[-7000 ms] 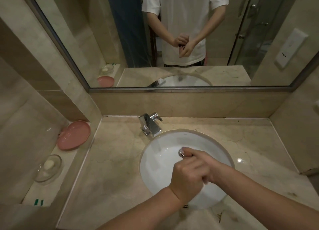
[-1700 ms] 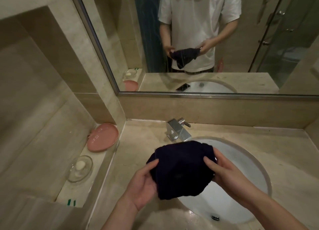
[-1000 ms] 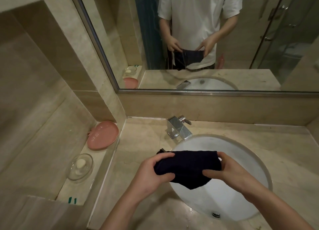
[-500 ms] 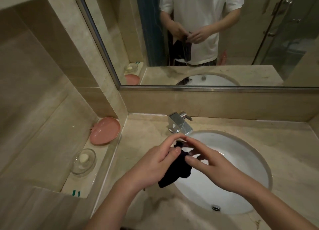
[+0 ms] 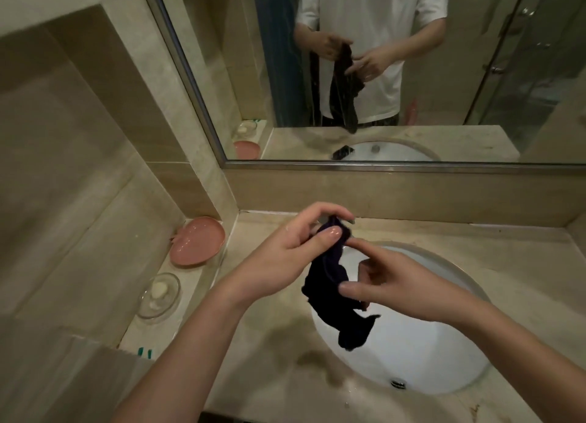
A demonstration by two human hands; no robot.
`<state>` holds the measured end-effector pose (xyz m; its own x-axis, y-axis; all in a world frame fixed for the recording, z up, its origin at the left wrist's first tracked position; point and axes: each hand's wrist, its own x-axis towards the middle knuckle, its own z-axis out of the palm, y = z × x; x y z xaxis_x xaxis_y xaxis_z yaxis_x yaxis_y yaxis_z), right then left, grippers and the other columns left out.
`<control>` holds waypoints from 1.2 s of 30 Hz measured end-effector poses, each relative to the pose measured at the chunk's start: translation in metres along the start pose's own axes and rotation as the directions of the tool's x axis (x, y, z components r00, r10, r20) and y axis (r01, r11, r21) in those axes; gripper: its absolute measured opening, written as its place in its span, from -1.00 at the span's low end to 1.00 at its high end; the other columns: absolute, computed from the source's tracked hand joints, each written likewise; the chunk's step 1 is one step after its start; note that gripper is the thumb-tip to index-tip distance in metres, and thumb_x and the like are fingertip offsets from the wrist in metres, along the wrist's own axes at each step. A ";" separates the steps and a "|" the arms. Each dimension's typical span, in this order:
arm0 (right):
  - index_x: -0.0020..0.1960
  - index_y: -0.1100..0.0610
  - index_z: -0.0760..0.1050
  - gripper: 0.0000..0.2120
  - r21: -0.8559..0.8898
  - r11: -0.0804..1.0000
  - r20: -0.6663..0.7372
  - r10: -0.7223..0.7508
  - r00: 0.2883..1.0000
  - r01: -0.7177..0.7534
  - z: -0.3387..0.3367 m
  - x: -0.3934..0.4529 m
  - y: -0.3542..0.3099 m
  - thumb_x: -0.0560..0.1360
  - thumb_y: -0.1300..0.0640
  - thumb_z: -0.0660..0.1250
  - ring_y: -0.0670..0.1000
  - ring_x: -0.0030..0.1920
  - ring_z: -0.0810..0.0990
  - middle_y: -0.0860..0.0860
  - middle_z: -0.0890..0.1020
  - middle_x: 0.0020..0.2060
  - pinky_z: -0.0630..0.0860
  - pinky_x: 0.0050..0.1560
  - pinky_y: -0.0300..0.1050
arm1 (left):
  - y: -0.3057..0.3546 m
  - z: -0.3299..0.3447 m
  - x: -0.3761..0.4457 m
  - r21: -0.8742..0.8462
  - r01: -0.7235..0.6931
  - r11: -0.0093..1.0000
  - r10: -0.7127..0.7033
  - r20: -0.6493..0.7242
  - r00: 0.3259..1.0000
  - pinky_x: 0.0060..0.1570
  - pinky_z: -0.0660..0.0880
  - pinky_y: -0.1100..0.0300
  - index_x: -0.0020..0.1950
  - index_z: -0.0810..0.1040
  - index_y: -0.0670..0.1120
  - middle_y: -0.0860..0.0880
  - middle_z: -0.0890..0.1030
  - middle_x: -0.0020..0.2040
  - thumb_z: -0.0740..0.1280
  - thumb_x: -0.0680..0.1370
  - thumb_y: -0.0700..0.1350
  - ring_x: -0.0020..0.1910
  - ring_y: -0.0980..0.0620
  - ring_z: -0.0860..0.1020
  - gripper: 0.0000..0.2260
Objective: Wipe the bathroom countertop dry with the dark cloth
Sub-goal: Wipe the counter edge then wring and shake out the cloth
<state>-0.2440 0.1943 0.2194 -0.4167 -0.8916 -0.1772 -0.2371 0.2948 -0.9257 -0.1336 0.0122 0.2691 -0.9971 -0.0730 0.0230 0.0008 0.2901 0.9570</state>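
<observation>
The dark cloth (image 5: pixel 329 283) hangs in a long loose strip over the left side of the white sink basin (image 5: pixel 421 359). My left hand (image 5: pixel 285 251) pinches its top end between thumb and fingers. My right hand (image 5: pixel 387 280) pinches the cloth lower down, thumb and fingers on its middle part. Both hands are held above the beige marble countertop (image 5: pixel 494 254), which shows wet patches near the front edge. The faucet is hidden behind my left hand.
A pink dish (image 5: pixel 197 241) and a clear glass soap dish (image 5: pixel 159 294) sit on a lower ledge at the left. A wide mirror (image 5: pixel 380 73) runs along the back wall above a low marble backsplash. Walls close in at left and far right.
The cloth, held folded between both hands a second ago, now hangs down long from my left hand. My left hand rose toward the faucet; my right hand moved lower on the cloth.
</observation>
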 end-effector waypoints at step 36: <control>0.35 0.24 0.51 -0.67 0.893 0.430 -0.336 0.438 0.834 0.134 -0.041 -0.025 0.037 0.66 0.13 0.19 0.16 0.19 0.66 0.21 0.66 0.20 0.65 0.12 0.03 | -0.074 0.068 0.042 -0.478 0.148 0.866 -0.331 -0.325 0.886 -0.02 0.56 0.09 0.05 0.65 -0.04 -0.08 0.68 -0.08 0.43 0.42 -0.06 -0.06 -0.08 0.64 -0.78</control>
<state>-0.2785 0.2415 0.2028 -0.7461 -0.4987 -0.4411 0.6258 -0.2992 -0.7203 -0.1804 0.0529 0.1795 -0.8583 -0.4713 -0.2027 -0.1107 -0.2158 0.9702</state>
